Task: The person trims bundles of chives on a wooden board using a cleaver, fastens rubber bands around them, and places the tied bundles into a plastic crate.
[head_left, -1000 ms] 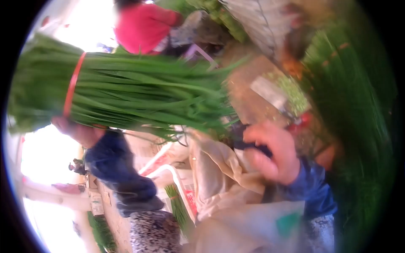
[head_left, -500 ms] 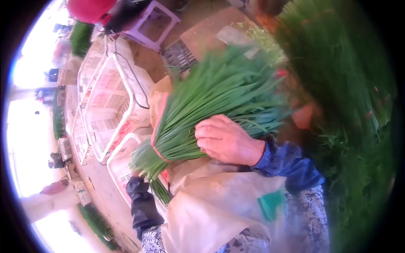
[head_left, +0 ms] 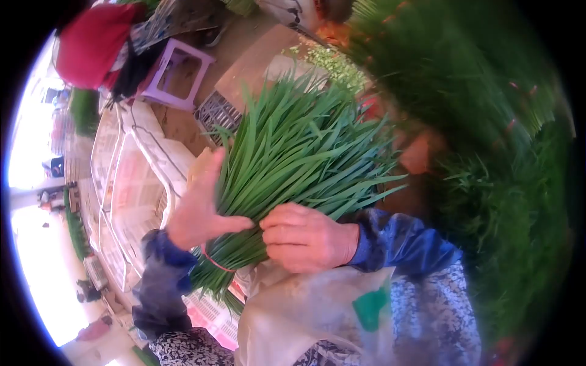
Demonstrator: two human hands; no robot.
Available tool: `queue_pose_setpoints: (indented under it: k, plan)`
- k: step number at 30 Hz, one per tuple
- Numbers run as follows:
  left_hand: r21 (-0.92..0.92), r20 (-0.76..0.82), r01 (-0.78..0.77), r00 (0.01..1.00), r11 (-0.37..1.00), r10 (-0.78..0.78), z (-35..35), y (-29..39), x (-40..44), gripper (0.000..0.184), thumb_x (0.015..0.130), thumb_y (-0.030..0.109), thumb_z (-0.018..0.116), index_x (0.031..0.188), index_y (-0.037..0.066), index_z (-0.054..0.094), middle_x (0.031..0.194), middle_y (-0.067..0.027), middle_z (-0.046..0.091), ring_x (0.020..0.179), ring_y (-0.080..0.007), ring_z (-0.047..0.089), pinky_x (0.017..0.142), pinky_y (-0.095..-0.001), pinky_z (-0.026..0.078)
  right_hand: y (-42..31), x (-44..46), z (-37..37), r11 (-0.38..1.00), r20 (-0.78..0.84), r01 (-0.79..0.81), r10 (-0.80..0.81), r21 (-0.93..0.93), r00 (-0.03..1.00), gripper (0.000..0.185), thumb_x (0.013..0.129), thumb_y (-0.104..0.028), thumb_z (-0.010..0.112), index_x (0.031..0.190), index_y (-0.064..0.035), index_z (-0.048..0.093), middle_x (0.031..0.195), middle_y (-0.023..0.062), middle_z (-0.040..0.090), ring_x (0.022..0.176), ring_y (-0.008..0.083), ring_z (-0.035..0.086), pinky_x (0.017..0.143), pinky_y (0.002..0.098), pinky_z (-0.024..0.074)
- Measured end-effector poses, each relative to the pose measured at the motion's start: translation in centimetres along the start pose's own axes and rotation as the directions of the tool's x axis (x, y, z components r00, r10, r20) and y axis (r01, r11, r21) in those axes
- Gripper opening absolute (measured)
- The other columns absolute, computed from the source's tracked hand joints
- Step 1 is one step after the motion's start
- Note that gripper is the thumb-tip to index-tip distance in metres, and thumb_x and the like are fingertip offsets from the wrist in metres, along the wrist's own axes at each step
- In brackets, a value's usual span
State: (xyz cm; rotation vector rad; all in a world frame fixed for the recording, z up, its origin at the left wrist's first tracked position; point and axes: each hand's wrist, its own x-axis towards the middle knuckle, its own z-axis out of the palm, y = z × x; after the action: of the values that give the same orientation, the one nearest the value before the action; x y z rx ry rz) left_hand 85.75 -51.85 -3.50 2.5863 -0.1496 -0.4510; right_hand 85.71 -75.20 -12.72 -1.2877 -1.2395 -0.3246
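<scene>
A thick bundle of garlic chives [head_left: 299, 146] lies across my lap, leaves fanned up and to the right. A red band [head_left: 217, 261] circles it near the stalk ends at lower left. Against the bundle's left side rests my left hand [head_left: 201, 204], thumb and fingers stretched wide apart over the leaves just above the band. My right hand [head_left: 305, 236] is closed at the near side of the bundle, fingers curled onto the leaves close to my left thumb. Its fingertips are partly hidden.
White plastic crates [head_left: 131, 183] lined with newspaper stand at left. A purple stool [head_left: 177, 73] is beyond, near a person in red [head_left: 91, 46]. A large mass of greens [head_left: 488, 183] fills the right. A pale apron [head_left: 299, 311] covers my lap.
My left hand has come up from under the stalk ends to the bundle's side above the band. My right hand has shifted left and down along the leaves. The camera view has turned.
</scene>
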Motion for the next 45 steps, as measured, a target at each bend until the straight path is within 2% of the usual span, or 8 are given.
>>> queue_pose_setpoints:
  k: [1,6,8,11,14,24,30,45]
  plan:
    - [0.151,0.011,-0.260,0.965,0.954,0.261,1.6,-0.1,1.5,0.115,0.063,0.032,0.087,0.151,-0.001,0.019,0.137,-0.0248,0.046,0.123,-0.0372,0.049,0.104,-0.0421,0.039,-0.4,0.3,-0.4,0.998,-0.012,0.000,0.000,0.057,1.000,0.015,0.080,-0.007,0.066,0.090,0.0032,0.061,0.094,0.0152,0.058,0.086,0.0342,0.059,0.073,0.0451,0.0509]
    - [-0.360,0.088,-0.026,0.994,0.932,0.061,3.9,-0.8,4.3,0.116,0.062,0.028,0.087,0.149,-0.004,0.017,0.145,-0.0223,0.037,0.136,-0.0317,0.036,0.114,-0.0392,0.028,-1.6,1.3,-0.1,0.999,0.041,0.018,-0.019,0.033,0.999,0.019,0.078,-0.009,0.066,0.091,0.0024,0.058,0.083,0.0107,0.051,0.072,0.0286,0.054,0.063,0.0381,0.0472]
    - [-0.595,0.012,0.041,0.999,0.803,-0.042,3.0,-1.7,3.8,0.105,0.066,0.015,0.081,0.148,-0.004,0.020,0.142,-0.0164,0.041,0.132,-0.0255,0.040,0.112,-0.0366,0.030,-0.4,2.8,0.1,0.994,0.016,0.052,-0.050,-0.095,0.999,0.028,0.074,-0.017,0.068,0.092,0.0013,0.056,0.086,0.0115,0.051,0.078,0.0292,0.055,0.066,0.0374,0.0472]
    - [-0.695,-0.133,0.020,0.979,0.719,-0.156,0.9,-2.3,3.0,0.095,0.066,0.002,0.071,0.148,-0.003,0.023,0.135,-0.0136,0.048,0.123,-0.0215,0.049,0.106,-0.0343,0.038,1.0,2.6,0.6,0.803,0.180,-0.267,0.416,-0.532,0.891,0.052,0.069,-0.035,0.072,0.109,-0.0036,0.058,0.115,0.0173,0.054,0.111,0.0364,0.049,0.100,0.0555,0.0354]
    - [-0.773,-0.183,0.016,0.952,0.635,-0.246,-1.2,-3.5,2.0,0.090,0.067,-0.002,0.068,0.147,-0.001,0.026,0.131,-0.0127,0.052,0.119,-0.0199,0.052,0.104,-0.0334,0.040,0.3,3.1,0.7,0.818,0.261,-0.254,0.432,-0.515,0.863,0.053,0.069,-0.033,0.069,0.109,0.0002,0.059,0.107,0.0161,0.057,0.107,0.0349,0.052,0.097,0.0530,0.0375]
    - [-0.844,-0.303,-0.097,0.898,0.528,-0.319,-0.7,-2.4,0.6,0.088,0.067,-0.009,0.063,0.147,0.001,0.026,0.128,-0.0134,0.054,0.115,-0.0224,0.056,0.100,-0.0339,0.044,-0.9,2.3,-1.2,0.847,0.328,-0.309,0.467,-0.432,0.821,0.060,0.064,-0.032,0.078,0.115,-0.0056,0.059,0.114,0.0158,0.054,0.106,0.0346,0.051,0.097,0.0532,0.0392]
    - [-0.739,-0.292,-0.050,0.922,0.672,-0.252,0.2,-1.2,0.8,0.092,0.069,-0.007,0.063,0.149,0.001,0.019,0.131,-0.0148,0.051,0.118,-0.0213,0.054,0.100,-0.0324,0.043,0.9,7.4,-2.0,0.938,0.086,-0.292,0.311,-0.188,0.946,0.032,0.073,-0.006,0.073,0.102,0.0010,0.061,0.106,0.0181,0.058,0.094,0.0379,0.060,0.081,0.0415,0.0513]
    - [-0.702,-0.339,-0.097,0.917,0.706,-0.210,1.9,-1.0,1.3,0.097,0.067,-0.004,0.067,0.150,0.001,0.016,0.119,-0.0127,0.058,0.105,-0.0182,0.057,0.093,-0.0294,0.046,7.3,7.5,0.1,0.724,0.085,-0.686,0.689,-0.064,0.720,0.014,0.083,-0.005,0.068,0.094,0.0031,0.065,0.076,0.0127,0.066,0.066,0.0149,0.062,0.061,0.0285,0.0481]
